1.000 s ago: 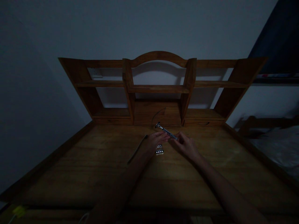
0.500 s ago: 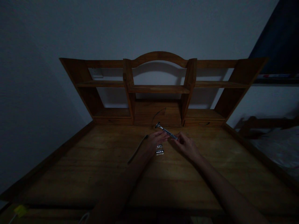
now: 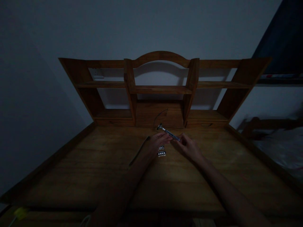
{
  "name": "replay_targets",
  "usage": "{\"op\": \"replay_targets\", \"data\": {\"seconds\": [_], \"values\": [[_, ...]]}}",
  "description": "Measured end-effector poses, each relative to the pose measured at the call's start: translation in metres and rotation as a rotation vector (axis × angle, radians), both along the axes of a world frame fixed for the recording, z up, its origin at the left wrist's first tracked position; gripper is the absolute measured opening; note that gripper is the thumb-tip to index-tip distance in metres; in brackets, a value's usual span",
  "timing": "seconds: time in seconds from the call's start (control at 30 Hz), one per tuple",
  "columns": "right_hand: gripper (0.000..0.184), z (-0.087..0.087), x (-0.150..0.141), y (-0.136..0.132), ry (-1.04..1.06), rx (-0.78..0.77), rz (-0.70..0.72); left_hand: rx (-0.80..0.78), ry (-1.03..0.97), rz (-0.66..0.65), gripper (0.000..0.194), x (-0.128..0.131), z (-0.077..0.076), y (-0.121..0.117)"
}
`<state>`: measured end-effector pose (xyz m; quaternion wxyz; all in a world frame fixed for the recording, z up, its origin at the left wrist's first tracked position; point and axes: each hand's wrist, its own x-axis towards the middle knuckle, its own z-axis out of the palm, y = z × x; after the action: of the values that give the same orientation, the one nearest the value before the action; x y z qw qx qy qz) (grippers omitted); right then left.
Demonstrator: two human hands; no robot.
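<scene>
No shift, work static: my right fingers (image 3: 184,139) stay clamped on a T-shaped black-and-silver razor (image 3: 172,135); my left fingers (image 3: 162,137) lie alongside, grip unclear.

Dim room, seemingly in a home, wooden desk (image 3: 180,189), arched shelf unit (image 3: 161,90), plain wall (image 3: 151,25)

No text, brand or number is legible. Razor (image 3: 172,136), held in the right hand (image 3: 190,147): pale marking along the handle, too small to read. Small dark strip (image 3: 162,154), just beside the left hand (image 3: 156,141), on its right: a row of tiny white marks, likewise unreadable.
</scene>
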<state>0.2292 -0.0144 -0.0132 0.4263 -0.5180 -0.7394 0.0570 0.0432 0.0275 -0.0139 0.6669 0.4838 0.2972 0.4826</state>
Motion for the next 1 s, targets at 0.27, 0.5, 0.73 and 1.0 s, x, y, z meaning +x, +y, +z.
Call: {"op": "replay_targets", "data": {"seconds": [0.27, 0.5, 0.73, 1.0], "values": [[0.022, 0.001, 0.0003, 0.0002, 0.012, 0.001, 0.017, -0.006, 0.064, -0.029, 0.038, -0.0005, 0.0038, -0.0008], [0.022, 0.0003, -0.0009, 0.0001, 0.008, 0.005, 0.007, 0.012, 0.11, -0.035, 0.036, 0.0011, 0.0014, 0.0022], [0.023, 0.0027, -0.0027, -0.0025, 0.004, -0.006, 0.015, 0.187, 0.18, 0.137, 0.021, 0.0039, -0.001, 0.0036], [0.021, 0.0067, -0.0041, -0.0061, 0.005, -0.032, 0.015, 0.457, 0.356, 0.273, 0.007, 0.0044, -0.0056, -0.0009]]}}
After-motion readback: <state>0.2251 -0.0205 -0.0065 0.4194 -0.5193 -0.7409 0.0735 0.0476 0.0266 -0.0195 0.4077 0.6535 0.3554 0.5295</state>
